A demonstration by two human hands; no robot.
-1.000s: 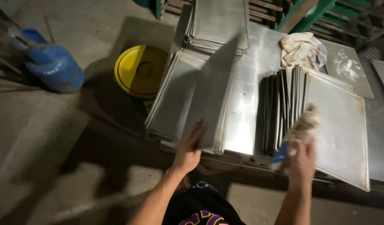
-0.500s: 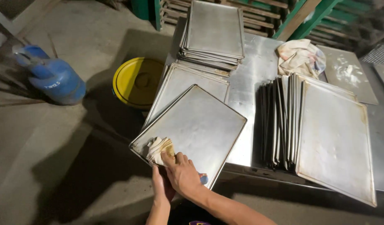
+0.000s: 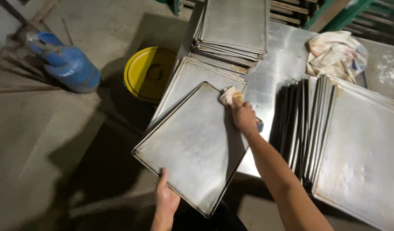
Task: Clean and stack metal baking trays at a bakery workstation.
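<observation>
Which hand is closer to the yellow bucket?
Right. The right hand, pressing a cloth on the tray, is nearer the yellow bucket; the left hand grips the tray's near edge, farther away.

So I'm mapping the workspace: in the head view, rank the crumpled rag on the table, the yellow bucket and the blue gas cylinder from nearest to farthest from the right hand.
From the right hand:
1. Crumpled rag, up and to its right on the steel table.
2. Yellow bucket, to its left on the floor; close to the rag in distance.
3. Blue gas cylinder, far left.
</observation>
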